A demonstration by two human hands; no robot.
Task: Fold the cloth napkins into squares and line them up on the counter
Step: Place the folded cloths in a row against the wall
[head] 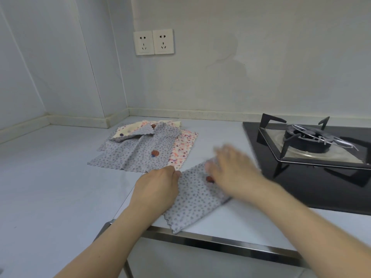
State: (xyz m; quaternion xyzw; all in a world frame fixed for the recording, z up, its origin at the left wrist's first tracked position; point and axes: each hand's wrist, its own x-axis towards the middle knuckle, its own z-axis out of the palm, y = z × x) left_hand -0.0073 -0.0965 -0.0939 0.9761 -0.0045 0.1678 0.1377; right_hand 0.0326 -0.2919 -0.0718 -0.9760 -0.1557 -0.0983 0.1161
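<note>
Nearest the camera, low in the middle of the frame, a grey dotted napkin (194, 199) lies on the bench (60, 177), its near corner reaching the metal front edge. It looks folded once into a long strip, not yet a square.

The left hand (158, 189) rests on the strip's left edge, its fingers (173, 173) curled and pressed together at the cloth's upper left corner; whether they pinch the cloth or only pin it cannot be told. The right hand (232, 169) is over the strip's far end, blurred, its fingers (220, 151) loosely spread and flat, holding nothing that shows.

Farther back, left of centre, a pile of napkins (140, 145) lies unfolded and overlapping: a grey dotted one on top, a pink flowered one beneath at the right, and cream ones at the back with a corner flipped over. At the right stands a gas stove (313, 141); two wall sockets (154, 42) sit upper centre.

By this view the work is near its start: no finished square is seen, no row is begun, and the pile waits.
</note>
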